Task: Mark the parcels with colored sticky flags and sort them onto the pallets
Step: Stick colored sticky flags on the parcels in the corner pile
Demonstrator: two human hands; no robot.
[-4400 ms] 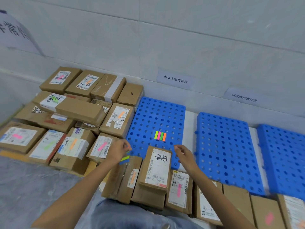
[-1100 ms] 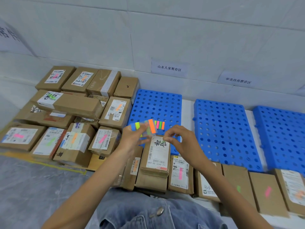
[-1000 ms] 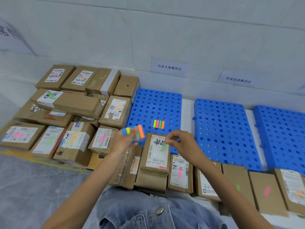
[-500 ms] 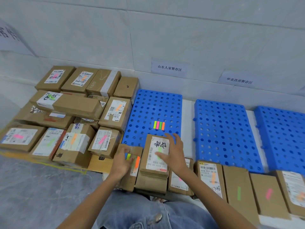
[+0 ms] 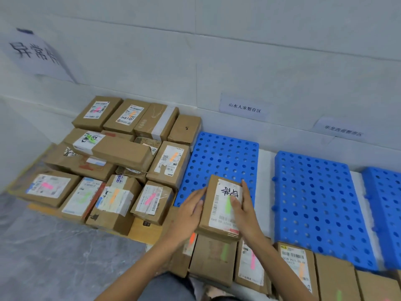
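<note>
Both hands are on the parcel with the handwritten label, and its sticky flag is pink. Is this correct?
No. The flag on that parcel is green, not pink, as the head view shows. The left hand and the right hand are indeed on it.

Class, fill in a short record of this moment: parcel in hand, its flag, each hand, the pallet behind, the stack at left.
Parcel: brown parcel, white label up
Flag: green flag on its label
Left hand: left hand flat against parcel's left side
Right hand: right hand grips its right edge
Pallet: blue pallet, perforated, behind parcel
Stack: flagged parcels piled at left
</note>
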